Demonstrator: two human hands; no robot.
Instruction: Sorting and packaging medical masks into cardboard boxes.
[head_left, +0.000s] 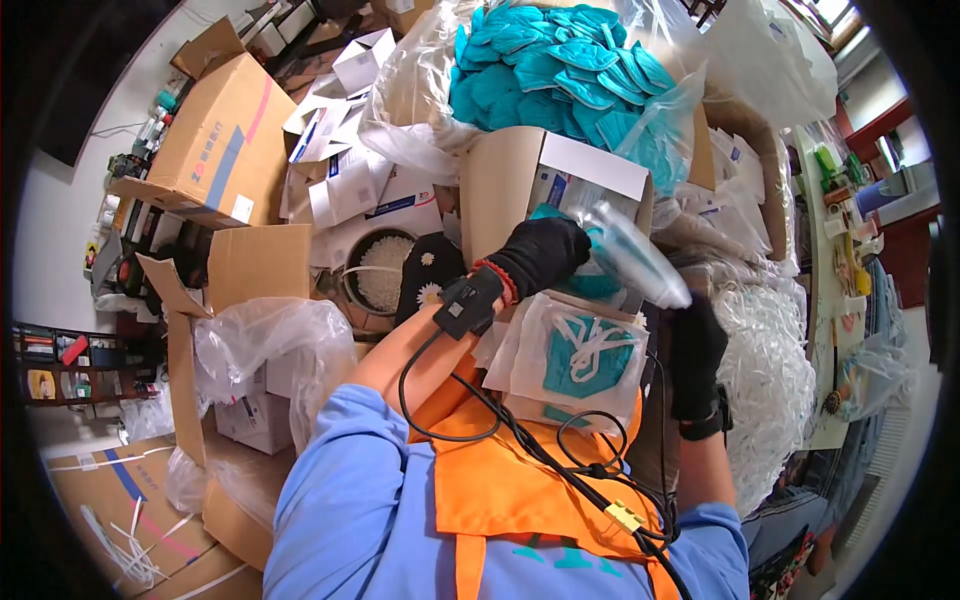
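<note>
Our two black-gloved hands meet over a crowded workspace, a clear plastic packet [640, 262] slanting between them just beside the mouth of an open carton [600, 165]. Our left hand [545, 255], with a red band [508, 282] around the wrist, has its fingers curled near the packet's far end, where teal material shows; what they grasp, we cannot tell. Our right hand [697, 360] is at the packet's near right end, dark against the plastic, and we cannot tell whether its fingers are clenched or released.

Nearer to us, over our orange apron [490, 490], lies a stack of clear packets [588, 360] with teal masks and white loops inside, black cables [515, 430] looping just beside it. At the far side, teal masks [560, 65] heap high in a large clear bag [415, 90]. White strips [755, 390] bulge in a mass to our right. To the left we see a bucket [350, 283] of white pieces, small white boxes [345, 195] and a tall brown box [225, 140], flaps open.
</note>
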